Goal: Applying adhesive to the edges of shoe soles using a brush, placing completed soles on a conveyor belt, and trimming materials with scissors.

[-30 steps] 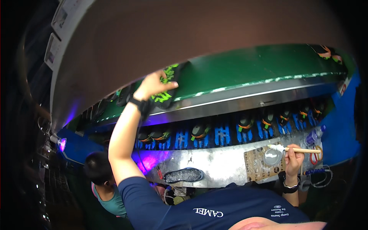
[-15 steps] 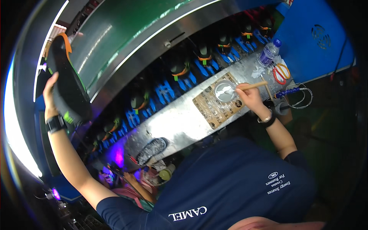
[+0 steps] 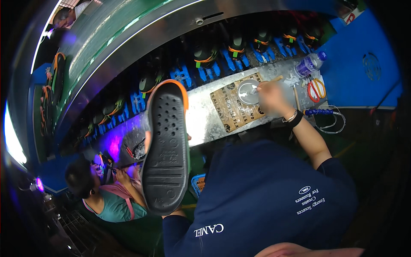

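My left hand [image 3: 147, 141] is closed round a black shoe sole [image 3: 168, 145] with an orange rim at its toe end. The sole stands upright before me, its dimpled, grooved face toward me; most of the hand is behind it. My right hand [image 3: 272, 96] grips a brush with a wooden handle [image 3: 277, 79], fingers partly blurred. That hand is over a round dish [image 3: 249, 92] holding a white liquid. Under the dish is a brown printed cardboard sheet [image 3: 227, 112] on the metal bench [image 3: 201, 115]. The brush's head is hard to make out.
A bottle with a purple label [image 3: 309, 64] and red-and-yellow-handled scissors [image 3: 316, 90] lie at the bench's right end. Blue clamps [image 3: 207, 72] carrying dark shoe parts line the back. A blue cabinet [image 3: 364, 64] is at right. Another person [image 3: 107, 188] sits at lower left.
My left hand has brought the sole from the far upper left down to the front of me, turning its dimpled face toward me. The right hand stays by the dish with the brush.
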Demonstrator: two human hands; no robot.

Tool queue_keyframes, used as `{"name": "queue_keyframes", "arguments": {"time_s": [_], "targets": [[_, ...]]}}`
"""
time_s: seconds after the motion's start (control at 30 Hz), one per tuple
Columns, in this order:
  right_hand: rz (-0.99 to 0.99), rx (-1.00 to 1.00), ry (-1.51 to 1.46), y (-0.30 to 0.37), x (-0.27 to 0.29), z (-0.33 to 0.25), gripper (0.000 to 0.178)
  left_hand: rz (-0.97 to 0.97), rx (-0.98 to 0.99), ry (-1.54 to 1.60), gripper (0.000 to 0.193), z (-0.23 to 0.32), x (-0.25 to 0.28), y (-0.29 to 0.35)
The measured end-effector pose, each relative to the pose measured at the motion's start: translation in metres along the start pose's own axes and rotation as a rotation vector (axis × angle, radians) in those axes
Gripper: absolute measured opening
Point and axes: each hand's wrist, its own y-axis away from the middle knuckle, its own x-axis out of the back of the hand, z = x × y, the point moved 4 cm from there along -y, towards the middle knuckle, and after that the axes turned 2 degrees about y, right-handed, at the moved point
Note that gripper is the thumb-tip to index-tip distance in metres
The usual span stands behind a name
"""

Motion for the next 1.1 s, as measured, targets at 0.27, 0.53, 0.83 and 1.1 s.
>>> {"name": "queue_keyframes", "arguments": {"time_s": [0.27, 0.53, 0.83, 1.1], "targets": [[-0.014, 0.079, -0.345, -0.002, 0.019, -0.016, 0.007, 0.318, 0.059, 0.016, 0.06, -0.021, -0.026, -0.027], [-0.04, 0.449, -0.451, -0.005, 0.035, -0.137, 0.008, 0.394, 0.143, -0.084, 0.059, -0.03, -0.04, -0.048], [-0.055, 0.621, -0.32, -0.023, 0.027, -0.163, 0.006, 0.427, 0.174, -0.113, 0.059, -0.033, -0.049, -0.048], [-0.072, 0.882, -0.179, -0.026, 0.031, -0.188, 0.007, 0.449, 0.19, -0.158, 0.058, -0.028, -0.055, -0.044]]}}
